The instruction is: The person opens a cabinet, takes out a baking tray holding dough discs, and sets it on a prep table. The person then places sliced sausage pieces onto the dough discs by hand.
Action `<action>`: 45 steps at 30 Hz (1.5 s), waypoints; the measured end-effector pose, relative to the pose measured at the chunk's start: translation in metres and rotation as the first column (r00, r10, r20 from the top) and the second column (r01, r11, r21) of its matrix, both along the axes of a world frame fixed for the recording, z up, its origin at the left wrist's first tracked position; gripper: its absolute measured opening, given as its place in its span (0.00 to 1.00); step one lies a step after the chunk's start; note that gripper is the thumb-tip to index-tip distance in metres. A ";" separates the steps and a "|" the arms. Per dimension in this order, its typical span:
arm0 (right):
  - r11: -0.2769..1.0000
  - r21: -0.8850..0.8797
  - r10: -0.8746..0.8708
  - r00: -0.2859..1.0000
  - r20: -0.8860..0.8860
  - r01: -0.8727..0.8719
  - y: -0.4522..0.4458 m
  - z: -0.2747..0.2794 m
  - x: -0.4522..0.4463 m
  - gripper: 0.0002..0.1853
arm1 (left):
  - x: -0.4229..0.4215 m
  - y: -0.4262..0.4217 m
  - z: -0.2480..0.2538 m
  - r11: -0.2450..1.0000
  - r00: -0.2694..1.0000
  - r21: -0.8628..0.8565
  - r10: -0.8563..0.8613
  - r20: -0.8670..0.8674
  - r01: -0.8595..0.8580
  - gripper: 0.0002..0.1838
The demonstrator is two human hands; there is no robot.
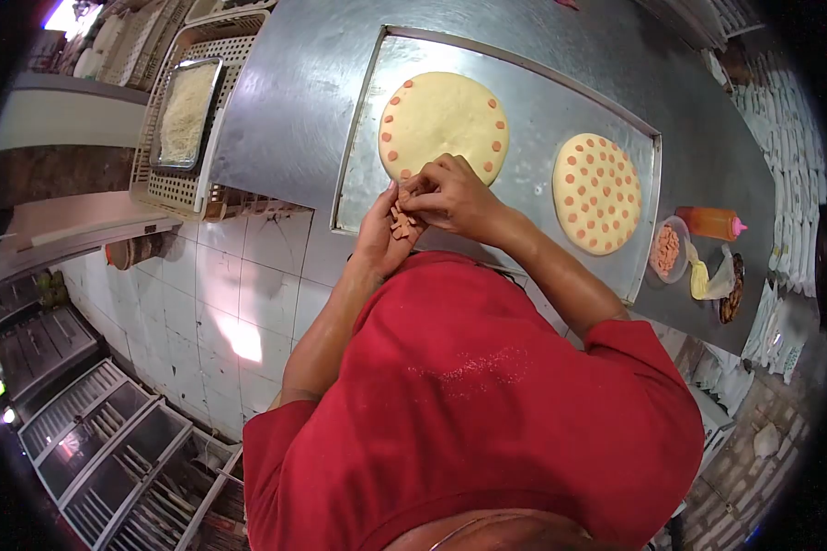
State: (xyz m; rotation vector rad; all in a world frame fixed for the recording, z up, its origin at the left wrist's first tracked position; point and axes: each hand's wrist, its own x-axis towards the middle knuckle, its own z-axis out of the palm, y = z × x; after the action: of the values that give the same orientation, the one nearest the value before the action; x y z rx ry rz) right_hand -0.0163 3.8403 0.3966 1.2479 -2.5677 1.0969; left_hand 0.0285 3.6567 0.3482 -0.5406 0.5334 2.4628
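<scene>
Small pinkish-orange sausage slices [402, 223] lie heaped in the cupped palm of my left hand [377, 237], just below the tray's near edge. My right hand [457, 197] is closed in a pinch at the top of that heap; what its fingertips grip is partly hidden. Both hands are at the near side of a round, flat dough [443, 119], which has sausage slices along its left and right rim and a bare middle. To the right, a second round dough [597, 195] is dotted all over with slices. Both doughs rest on a large metal tray [533, 138].
Right of the tray stand a clear tub of sausage pieces [666, 250], an orange squeeze bottle [708, 223] with a pink cap, and a bag of yellow filling [699, 278]. At left, a pan of pale shreds [186, 115] sits in a plastic crate [234, 41].
</scene>
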 end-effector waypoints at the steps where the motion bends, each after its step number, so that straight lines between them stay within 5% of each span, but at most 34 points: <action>1: 1.000 0.001 0.000 1.000 -0.001 0.000 0.000 0.000 0.000 0.10 | 0.000 0.000 -0.001 1.000 1.000 0.007 -0.001 -0.001 0.001 0.25; 5: 1.000 0.017 0.012 0.996 -0.094 -0.010 0.004 -0.003 -0.002 0.07 | 0.000 0.000 -0.001 0.999 1.000 0.040 0.003 -0.023 -0.002 0.25; 8: 0.983 -0.132 -0.105 0.983 0.151 0.125 0.016 -0.012 -0.017 0.06 | -0.003 0.003 0.012 0.999 0.999 0.055 0.003 -0.037 -0.001 0.26; 10: 0.851 -0.210 -0.343 0.812 0.472 0.481 0.037 -0.023 -0.045 0.09 | -0.004 0.005 0.023 0.999 0.999 0.048 0.009 -0.038 -0.007 0.26; 12: 0.680 -0.076 -0.386 0.445 0.808 0.729 0.059 -0.015 -0.085 0.11 | 0.000 0.004 0.022 0.999 0.999 0.044 0.014 -0.031 -0.013 0.26; 19: 0.684 -0.081 -0.395 0.462 0.794 0.725 0.094 -0.075 -0.159 0.14 | 0.006 -0.005 0.032 0.996 0.995 0.017 0.091 -0.043 -0.090 0.28; 22: 0.706 0.103 -0.488 0.376 0.787 0.701 0.088 -0.077 -0.166 0.12 | 0.008 -0.009 0.034 0.993 0.991 0.007 0.121 -0.058 -0.120 0.28; 26: 0.696 0.076 -0.592 0.509 0.625 0.714 0.073 -0.050 -0.151 0.12 | 0.007 -0.011 0.035 0.992 0.989 0.020 0.129 -0.065 -0.128 0.29; 28: 0.861 -0.186 -0.332 0.799 0.501 0.474 0.050 -0.044 -0.127 0.12 | 0.005 -0.010 0.031 0.992 0.991 0.030 0.124 -0.054 -0.123 0.29; 32: 0.977 -0.194 0.143 0.940 0.310 -0.085 -0.005 0.011 -0.051 0.13 | -0.001 -0.008 0.021 0.996 0.996 0.051 0.070 -0.049 -0.067 0.31; 40: 0.998 -0.040 -0.043 0.985 0.166 0.050 -0.024 -0.001 -0.020 0.13 | -0.004 -0.010 0.013 0.999 0.998 0.027 0.038 -0.053 -0.036 0.33; 45: 0.998 -0.046 -0.037 0.958 0.284 0.052 -0.016 0.002 -0.028 0.13 | -0.005 -0.009 0.024 0.997 0.998 0.051 0.058 -0.037 -0.056 0.33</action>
State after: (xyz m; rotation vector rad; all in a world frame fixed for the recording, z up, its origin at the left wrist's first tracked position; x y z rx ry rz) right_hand -0.0446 3.8242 0.3983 1.0848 -2.7300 1.4180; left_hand 0.0234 3.6479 0.3726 -0.4962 0.4763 2.5383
